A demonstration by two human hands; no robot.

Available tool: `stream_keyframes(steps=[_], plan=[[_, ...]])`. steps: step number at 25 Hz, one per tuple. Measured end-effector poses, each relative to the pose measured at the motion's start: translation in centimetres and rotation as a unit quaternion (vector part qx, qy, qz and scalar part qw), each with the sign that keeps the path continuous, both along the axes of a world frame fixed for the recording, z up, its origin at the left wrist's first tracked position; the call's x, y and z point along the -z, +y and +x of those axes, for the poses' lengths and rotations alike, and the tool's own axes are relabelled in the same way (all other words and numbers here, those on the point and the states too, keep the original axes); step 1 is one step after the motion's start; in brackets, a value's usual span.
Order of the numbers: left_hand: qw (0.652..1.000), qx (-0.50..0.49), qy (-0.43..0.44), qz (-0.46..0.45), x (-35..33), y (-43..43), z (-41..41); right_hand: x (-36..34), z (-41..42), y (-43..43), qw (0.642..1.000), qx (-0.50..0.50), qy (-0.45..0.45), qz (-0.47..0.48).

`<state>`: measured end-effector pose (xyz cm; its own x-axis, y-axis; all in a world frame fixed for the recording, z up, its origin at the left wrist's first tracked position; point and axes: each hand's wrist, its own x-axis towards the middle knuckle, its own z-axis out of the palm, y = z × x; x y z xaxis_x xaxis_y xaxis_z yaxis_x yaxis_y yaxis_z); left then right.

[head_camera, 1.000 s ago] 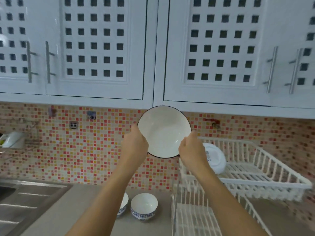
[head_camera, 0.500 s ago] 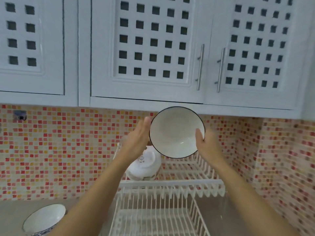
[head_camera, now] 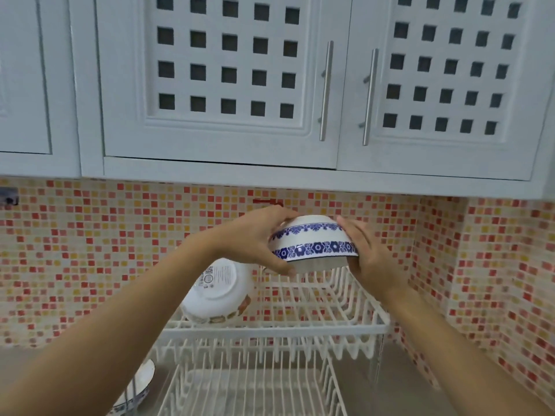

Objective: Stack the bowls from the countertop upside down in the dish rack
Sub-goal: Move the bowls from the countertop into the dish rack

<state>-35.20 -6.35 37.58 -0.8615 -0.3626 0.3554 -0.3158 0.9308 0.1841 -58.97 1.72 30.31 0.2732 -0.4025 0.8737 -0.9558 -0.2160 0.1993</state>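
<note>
I hold a white bowl with blue flower bands [head_camera: 313,243] upside down above the upper tier of the white dish rack [head_camera: 276,327]. My left hand [head_camera: 255,238] grips its left side and my right hand [head_camera: 365,253] grips its right side. A white bowl with a flower pattern and a label on its base [head_camera: 217,291] lies tilted on the upper tier at the left. Another blue-patterned bowl [head_camera: 136,391] stands on the countertop at the lower left, partly hidden by my left forearm.
The rack's lower tier [head_camera: 252,391] of white wires spreads below. White cabinets with bar handles [head_camera: 326,91] hang overhead. A red and yellow mosaic wall [head_camera: 90,250] runs behind and turns a corner at the right.
The bowl has turned from facing me to upside down and come lower over the upper tier. My view has moved closer to the rack.
</note>
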Motion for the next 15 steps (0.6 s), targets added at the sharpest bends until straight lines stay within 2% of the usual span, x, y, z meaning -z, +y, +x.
stream_keyframes(steps=[1,3,5,6,10,15], plan=[[1.000,-0.016,-0.007,-0.020,0.3,0.0,-0.5,-0.1,-0.2,-0.1,1.000,0.001,-0.011,0.026],[0.998,-0.044,-0.018,-0.040,1.5,0.0,-1.6,-0.6,-0.9,-0.4,0.989,0.032,-0.046,0.139],[0.995,-0.066,-0.033,-0.066,2.9,-0.3,-2.8,-0.1,-2.0,-1.0,0.948,0.100,-0.077,0.293],[0.993,-0.077,-0.042,-0.081,3.5,-0.5,-3.4,0.5,-2.6,-1.5,0.928,0.137,-0.074,0.338],[0.982,-0.121,-0.089,-0.116,6.3,-0.7,-5.6,2.6,-3.9,-2.7,0.853,0.236,-0.079,0.458],[0.970,-0.171,-0.122,-0.119,9.6,-0.9,-7.1,2.9,-3.6,-2.9,0.808,0.245,-0.130,0.520]])
